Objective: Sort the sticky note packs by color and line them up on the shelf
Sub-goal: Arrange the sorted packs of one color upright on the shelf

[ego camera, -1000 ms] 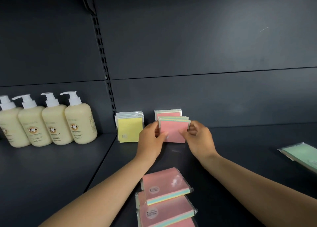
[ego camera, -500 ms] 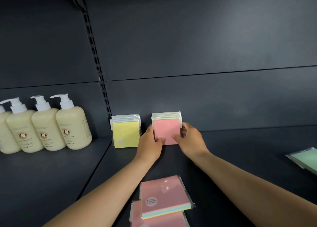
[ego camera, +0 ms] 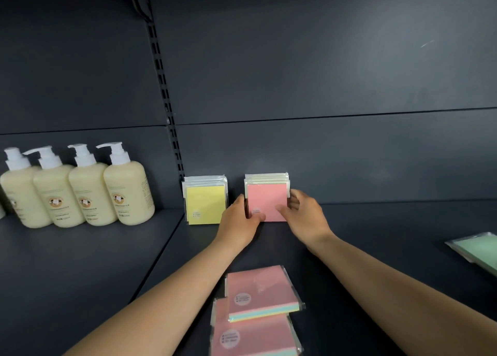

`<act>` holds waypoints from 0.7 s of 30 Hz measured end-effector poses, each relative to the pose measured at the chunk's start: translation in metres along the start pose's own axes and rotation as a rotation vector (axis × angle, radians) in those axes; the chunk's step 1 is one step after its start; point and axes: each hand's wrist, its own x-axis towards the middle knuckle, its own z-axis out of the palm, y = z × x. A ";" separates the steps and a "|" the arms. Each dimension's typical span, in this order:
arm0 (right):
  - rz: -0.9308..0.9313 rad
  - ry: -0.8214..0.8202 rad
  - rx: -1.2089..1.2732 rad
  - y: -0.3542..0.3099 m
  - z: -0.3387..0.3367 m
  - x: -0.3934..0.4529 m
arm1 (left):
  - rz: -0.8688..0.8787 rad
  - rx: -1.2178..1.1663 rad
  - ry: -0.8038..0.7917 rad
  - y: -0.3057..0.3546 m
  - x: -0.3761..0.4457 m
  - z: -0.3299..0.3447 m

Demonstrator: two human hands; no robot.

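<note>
Green pack (ego camera: 477, 252) cut by right edge; lowest pink pack (ego camera: 252, 338) by bottom edge

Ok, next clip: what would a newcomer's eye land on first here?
Probably the upright pink sticky note packs at the back of the dark shelf, with the left hand and right hand holding their two sides. Just left stands a matching row of yellow packs. Four cream pump bottles line the far left, and more pink packs lie flat near the front edge.
</note>
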 end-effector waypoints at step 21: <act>0.234 -0.207 0.519 0.002 -0.075 -0.108 | -0.186 0.218 -0.843 0.030 -0.072 -0.084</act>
